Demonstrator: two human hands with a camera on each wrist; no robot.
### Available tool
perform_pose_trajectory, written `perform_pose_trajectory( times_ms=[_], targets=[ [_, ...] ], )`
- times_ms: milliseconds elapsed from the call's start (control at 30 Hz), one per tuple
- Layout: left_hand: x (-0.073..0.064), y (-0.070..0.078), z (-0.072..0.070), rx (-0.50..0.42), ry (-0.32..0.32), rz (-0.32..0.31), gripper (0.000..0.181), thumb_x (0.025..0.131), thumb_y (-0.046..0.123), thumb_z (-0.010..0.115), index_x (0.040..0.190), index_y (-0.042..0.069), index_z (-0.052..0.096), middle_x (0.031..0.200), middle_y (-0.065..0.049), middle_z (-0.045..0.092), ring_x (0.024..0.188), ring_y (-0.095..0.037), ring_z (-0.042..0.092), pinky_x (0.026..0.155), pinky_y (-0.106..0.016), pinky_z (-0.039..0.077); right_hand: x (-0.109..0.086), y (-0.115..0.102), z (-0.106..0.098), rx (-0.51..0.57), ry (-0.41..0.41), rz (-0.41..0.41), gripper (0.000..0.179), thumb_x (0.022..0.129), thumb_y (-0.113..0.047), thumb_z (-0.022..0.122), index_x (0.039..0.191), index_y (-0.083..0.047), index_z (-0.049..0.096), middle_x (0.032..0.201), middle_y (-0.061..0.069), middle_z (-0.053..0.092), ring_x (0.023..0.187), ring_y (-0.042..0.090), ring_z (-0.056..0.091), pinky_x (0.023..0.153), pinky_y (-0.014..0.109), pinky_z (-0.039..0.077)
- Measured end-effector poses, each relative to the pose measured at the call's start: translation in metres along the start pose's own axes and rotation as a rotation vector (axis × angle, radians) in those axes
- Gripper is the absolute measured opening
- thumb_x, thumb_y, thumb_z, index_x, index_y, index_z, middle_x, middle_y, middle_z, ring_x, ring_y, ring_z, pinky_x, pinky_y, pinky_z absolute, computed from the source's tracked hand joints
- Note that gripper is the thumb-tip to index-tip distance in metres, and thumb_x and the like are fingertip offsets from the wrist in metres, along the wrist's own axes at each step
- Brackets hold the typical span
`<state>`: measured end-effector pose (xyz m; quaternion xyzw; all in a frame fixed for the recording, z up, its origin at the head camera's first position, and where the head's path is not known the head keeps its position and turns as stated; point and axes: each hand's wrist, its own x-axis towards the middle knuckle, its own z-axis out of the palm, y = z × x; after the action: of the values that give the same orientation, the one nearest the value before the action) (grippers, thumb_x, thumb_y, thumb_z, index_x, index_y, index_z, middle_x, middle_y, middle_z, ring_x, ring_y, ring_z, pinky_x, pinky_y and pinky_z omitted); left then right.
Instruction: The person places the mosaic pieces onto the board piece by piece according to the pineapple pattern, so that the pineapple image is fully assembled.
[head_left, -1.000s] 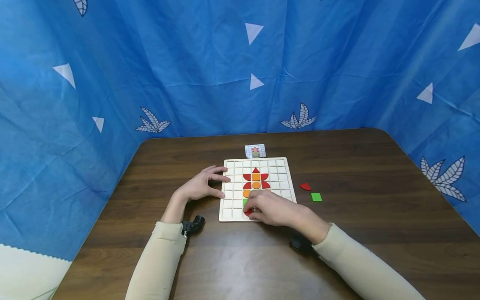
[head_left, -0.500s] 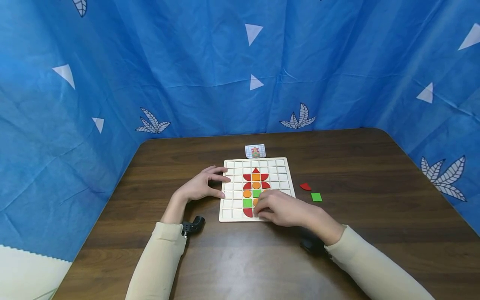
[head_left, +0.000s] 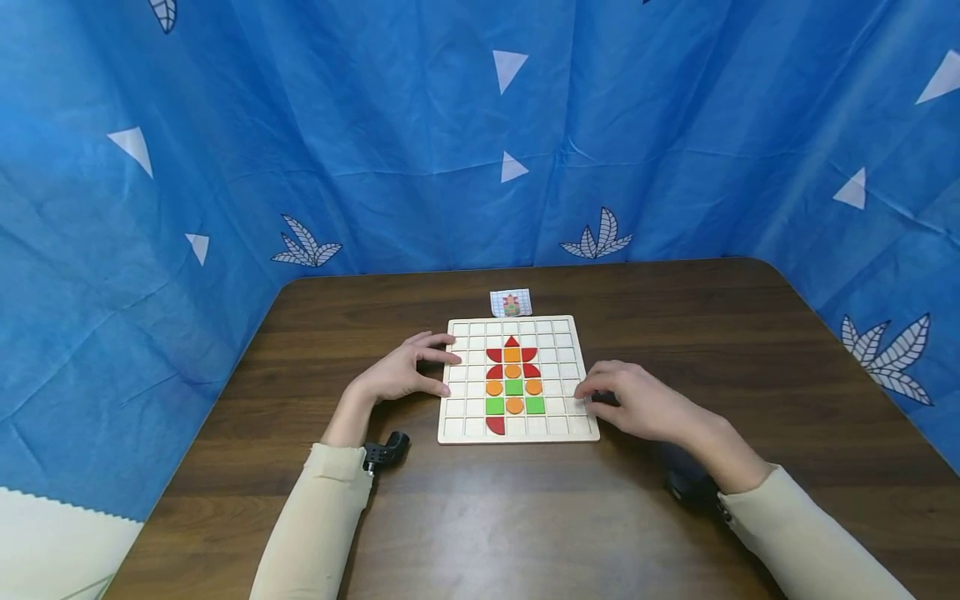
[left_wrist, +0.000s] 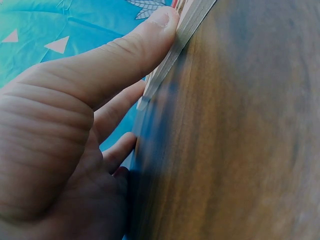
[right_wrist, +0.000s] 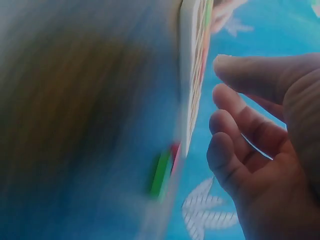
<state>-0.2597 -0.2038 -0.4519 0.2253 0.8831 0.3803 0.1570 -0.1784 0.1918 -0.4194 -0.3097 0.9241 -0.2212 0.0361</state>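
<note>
A white gridded pattern board (head_left: 558,367) lies on the table, bearing flat red, orange and green pieces set in its cells. My left hand (head_left: 401,372) rests at the board's left edge, its thumb (left_wrist: 150,40) touching the side in the left wrist view. Over the board's right edge hovers my right hand (head_left: 637,400), fingers loosely bent and holding nothing. A red quarter-circle piece (head_left: 495,426) sits alone in the bottom row. Beside the board, a loose green square (right_wrist: 160,175) and a red piece (right_wrist: 175,150) show in the right wrist view; the right hand hides them in the head view.
A small printed card (head_left: 511,302) with a coloured pattern lies just behind the board. The dark wooden table (head_left: 352,308) runs back to a blue curtain (head_left: 405,125). Black wrist-worn devices (head_left: 386,450) sit below the hands.
My right hand has left the red quarter-circle in the bottom row and moved right, past the filled cells to the board's right edge. The left hand stays where it was.
</note>
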Motion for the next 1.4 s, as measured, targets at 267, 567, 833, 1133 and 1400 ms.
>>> perform_pose_trajectory(
  times_ms=[267, 567, 833, 1133, 1400],
  targets=[
    [-0.001, 0.000, -0.001, 0.000, 0.003, -0.002, 0.049, 0.081, 0.027, 0.089, 0.128, 0.022, 0.075, 0.163, -0.001, 0.042, 0.160, -0.035, 0.009, 0.125, -0.065, 0.020, -0.024, 0.034, -0.012, -0.034, 0.081, 0.041, 0.026, 0.084, -0.007, 0.084, 0.109, -0.015, 0.077, 0.105, 0.001, 0.069, 0.087, 0.016, 0.061, 0.073, 0.031, 0.054],
    [-0.002, 0.000, -0.001, -0.014, 0.004, -0.008, 0.050, 0.080, 0.027, 0.089, 0.128, 0.022, 0.075, 0.163, -0.001, 0.041, 0.160, -0.034, 0.009, 0.125, -0.064, 0.020, -0.030, 0.047, -0.017, -0.055, 0.017, 0.100, 0.024, 0.086, -0.003, 0.081, 0.107, -0.014, 0.077, 0.105, 0.000, 0.069, 0.081, 0.013, 0.055, 0.066, 0.025, 0.049],
    [-0.003, -0.001, -0.001, -0.018, 0.004, 0.000, 0.050, 0.080, 0.027, 0.090, 0.127, 0.022, 0.075, 0.163, 0.000, 0.042, 0.160, -0.034, 0.009, 0.125, -0.064, 0.019, -0.029, 0.045, -0.018, -0.046, 0.024, 0.071, 0.023, 0.086, -0.002, 0.080, 0.105, -0.015, 0.077, 0.100, -0.003, 0.068, 0.077, 0.009, 0.053, 0.063, 0.023, 0.047],
    [-0.003, -0.002, 0.000, -0.023, 0.003, -0.003, 0.051, 0.080, 0.028, 0.090, 0.128, 0.023, 0.075, 0.163, 0.001, 0.042, 0.160, -0.033, 0.009, 0.125, -0.064, 0.019, -0.006, 0.025, -0.011, 0.010, 0.015, 0.004, 0.022, 0.086, -0.004, 0.079, 0.105, -0.014, 0.077, 0.102, -0.002, 0.069, 0.079, 0.009, 0.057, 0.067, 0.023, 0.051],
    [-0.002, 0.000, 0.000, -0.008, 0.003, 0.002, 0.050, 0.080, 0.028, 0.089, 0.128, 0.023, 0.075, 0.163, 0.000, 0.042, 0.160, -0.033, 0.011, 0.125, -0.063, 0.022, 0.021, -0.004, -0.004, 0.062, -0.030, 0.000, 0.029, 0.086, -0.012, 0.083, 0.115, -0.015, 0.078, 0.113, 0.000, 0.073, 0.090, 0.013, 0.060, 0.077, 0.027, 0.059]
  ],
)
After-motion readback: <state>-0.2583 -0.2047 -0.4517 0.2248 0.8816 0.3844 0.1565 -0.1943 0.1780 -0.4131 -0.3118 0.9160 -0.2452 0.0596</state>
